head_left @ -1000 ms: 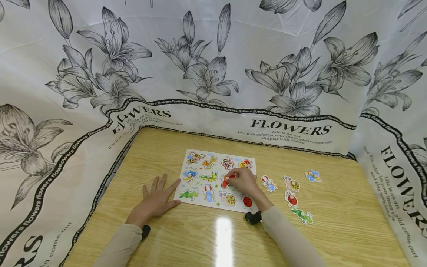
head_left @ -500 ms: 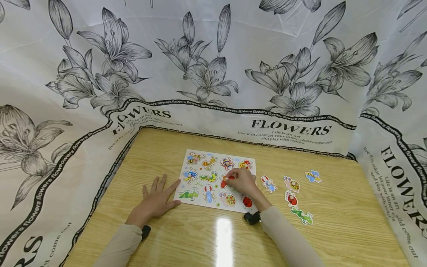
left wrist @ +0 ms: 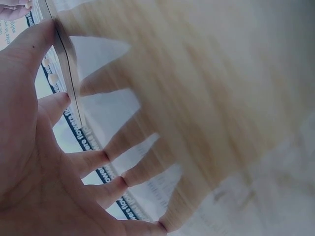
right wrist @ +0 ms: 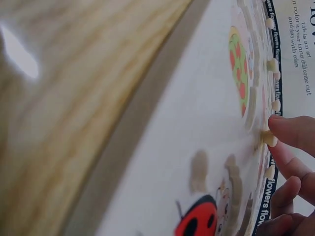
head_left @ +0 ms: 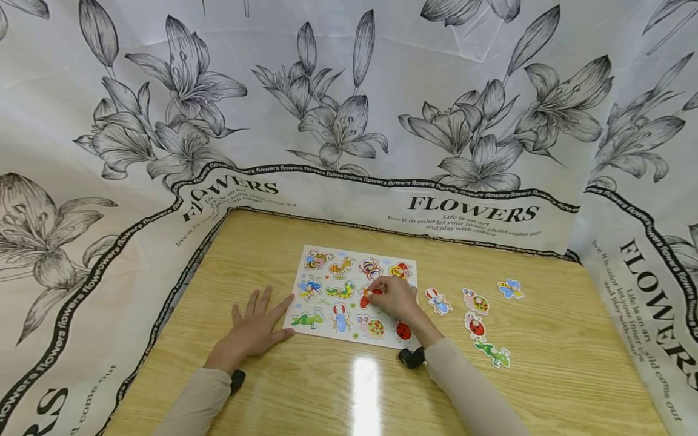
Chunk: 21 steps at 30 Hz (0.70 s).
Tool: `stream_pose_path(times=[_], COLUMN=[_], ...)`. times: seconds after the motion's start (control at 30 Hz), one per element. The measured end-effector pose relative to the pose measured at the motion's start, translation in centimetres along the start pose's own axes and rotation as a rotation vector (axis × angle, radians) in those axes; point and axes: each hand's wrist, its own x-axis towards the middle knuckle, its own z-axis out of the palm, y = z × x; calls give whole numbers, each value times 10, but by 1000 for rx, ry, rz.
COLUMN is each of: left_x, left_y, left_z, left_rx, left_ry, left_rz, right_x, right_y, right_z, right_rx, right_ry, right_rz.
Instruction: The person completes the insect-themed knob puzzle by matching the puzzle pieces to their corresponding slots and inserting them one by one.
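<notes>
A white insect puzzle board lies on the table. My right hand is over its right part, thumb and fingertips pinching a red insect puzzle piece. In the right wrist view, the fingers meet at that piece's small wooden knob, low over the board; the hand covers part of the piece. My left hand lies spread on the table, its thumb and index fingertips at the board's left edge. A red ladybird picture shows on the board near my right wrist.
Right of the board lie loose knobbed pieces: a blue beetle, a spotted pink snail-like bug, a red ladybird, a green grasshopper and a blue-winged bee. A flower-printed curtain borders the wooden table.
Both hands stay nearly in place, the right one still pinching the red insect piece, which has turned slightly at most. The head view has shifted a little.
</notes>
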Motion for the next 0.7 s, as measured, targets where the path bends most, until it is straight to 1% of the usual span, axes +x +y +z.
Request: stream_pose_path(times=[0.1,0.23,0.4,0.7], left_x=[0,-1,-1,1], left_y=[0,0,0,-1], left_z=[0,0,0,1], left_rx=[5,0,0,7], left_ry=[1,4,1,-4], left_rz=[1,1,-1,-6], right_x=[-2,-6,-12,-23], right_y=[-2,-6,-11,-12], right_z=[-4,-14,-30,-53], right_rx=[10,31,67,86], right_ry=[1,14,38,95], right_rz=[-7,-16,-51,-112])
